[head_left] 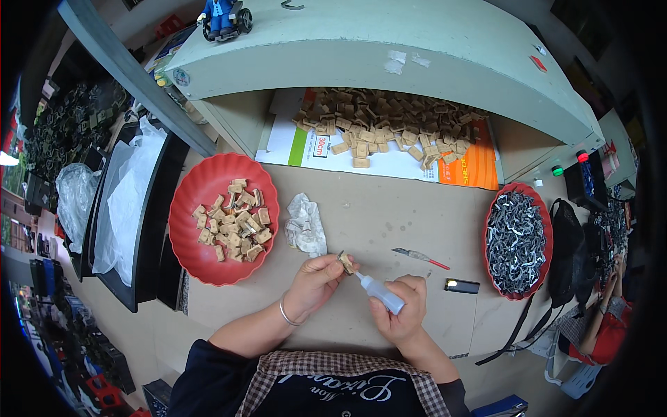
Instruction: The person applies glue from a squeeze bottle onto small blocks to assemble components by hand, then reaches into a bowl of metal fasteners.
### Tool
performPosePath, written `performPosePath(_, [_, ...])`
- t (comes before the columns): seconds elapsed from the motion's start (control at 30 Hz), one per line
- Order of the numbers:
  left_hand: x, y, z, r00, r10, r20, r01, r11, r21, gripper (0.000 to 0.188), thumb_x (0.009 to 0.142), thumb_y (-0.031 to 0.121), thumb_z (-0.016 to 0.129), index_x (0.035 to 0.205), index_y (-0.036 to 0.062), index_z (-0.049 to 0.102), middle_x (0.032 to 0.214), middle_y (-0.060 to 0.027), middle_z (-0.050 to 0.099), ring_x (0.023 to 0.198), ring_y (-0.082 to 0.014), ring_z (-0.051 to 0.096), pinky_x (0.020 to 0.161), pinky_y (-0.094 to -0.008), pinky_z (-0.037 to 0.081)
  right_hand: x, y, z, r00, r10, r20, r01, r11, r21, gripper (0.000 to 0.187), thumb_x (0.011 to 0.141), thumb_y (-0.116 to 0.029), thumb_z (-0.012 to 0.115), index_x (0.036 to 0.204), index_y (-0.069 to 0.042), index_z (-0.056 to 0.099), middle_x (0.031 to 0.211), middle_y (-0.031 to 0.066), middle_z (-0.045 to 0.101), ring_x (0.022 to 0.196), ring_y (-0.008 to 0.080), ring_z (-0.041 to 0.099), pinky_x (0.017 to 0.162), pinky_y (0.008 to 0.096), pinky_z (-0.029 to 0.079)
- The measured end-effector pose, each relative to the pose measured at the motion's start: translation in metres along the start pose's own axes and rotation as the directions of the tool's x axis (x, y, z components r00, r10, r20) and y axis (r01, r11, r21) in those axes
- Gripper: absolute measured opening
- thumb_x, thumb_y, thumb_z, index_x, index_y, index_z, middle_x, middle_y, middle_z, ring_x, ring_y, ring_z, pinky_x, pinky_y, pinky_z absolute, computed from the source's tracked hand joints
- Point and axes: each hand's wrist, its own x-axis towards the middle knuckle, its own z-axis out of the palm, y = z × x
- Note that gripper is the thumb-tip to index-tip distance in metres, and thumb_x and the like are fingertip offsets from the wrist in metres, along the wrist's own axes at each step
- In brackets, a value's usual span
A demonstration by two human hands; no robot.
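Pinched in the fingers of my left hand (314, 279) is a small tan block (346, 263) with a dark metal edge. My right hand (401, 306) grips a translucent bluish squeeze bottle (382, 295), its white nozzle touching or very close to the block. A crumpled white tissue (305, 226) lies just beyond my left hand. To the left, a red scalloped bowl (182, 229) holds several similar tan blocks (240, 226). A craft knife (420, 258) with a red handle lies beyond my right hand, and a black lighter (462, 285) lies to its right.
At the right, another red bowl (549, 240) is full of dark curved metal pieces (517, 240). Many tan blocks (389, 121) lie on cardboard (333, 161) under a pale green shelf (417, 59). A black bin (149, 229) with plastic sheeting stands left; a person (604, 316) sits far right.
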Motion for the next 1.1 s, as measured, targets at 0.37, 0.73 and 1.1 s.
performPosePath(0.37, [0.0,0.0005,0.0008,0.999,-0.023,-0.023,0.023,1.0,0.004,0.017,0.082,0.009,0.052,0.095,0.0011,0.058,0.093,-0.008,0.059,0.091,-0.0193,0.054,0.086,-0.0329,0.039,-0.0021,0.0005,-0.0022,1.0,0.002,0.016,-0.002,1.0,-0.018,0.036,0.066,-0.012,0.069,0.092,-0.001,0.047,0.08,0.0116,0.045,0.064,0.0208,0.046,0.052,0.0281,0.041])
performPosePath(0.73, [0.0001,0.0007,-0.0001,1.0,0.002,-0.013,-0.002,1.0,-0.007,0.018,0.082,0.01,0.051,0.096,0.001,0.058,0.094,-0.008,0.059,0.09,-0.0191,0.054,0.085,-0.0326,0.04,-0.0016,-0.0005,-0.0013,1.0,-0.013,0.025,0.013,1.0,-0.011,0.034,0.066,-0.011,0.069,0.091,-0.001,0.048,0.08,0.0115,0.044,0.064,0.0211,0.046,0.052,0.0286,0.04])
performPosePath(1.1, [-0.0008,0.0008,0.0011,0.999,0.005,-0.032,-0.005,1.0,-0.008,0.017,0.082,0.01,0.051,0.095,0.002,0.059,0.094,-0.0077,0.059,0.09,-0.0191,0.054,0.084,-0.032,0.04,-0.0012,-0.0014,-0.0017,1.0,-0.019,0.021,0.019,1.0,-0.015,0.033,0.066,-0.01,0.068,0.091,-0.001,0.049,0.08,0.0113,0.044,0.063,0.0205,0.046,0.051,0.0281,0.041])
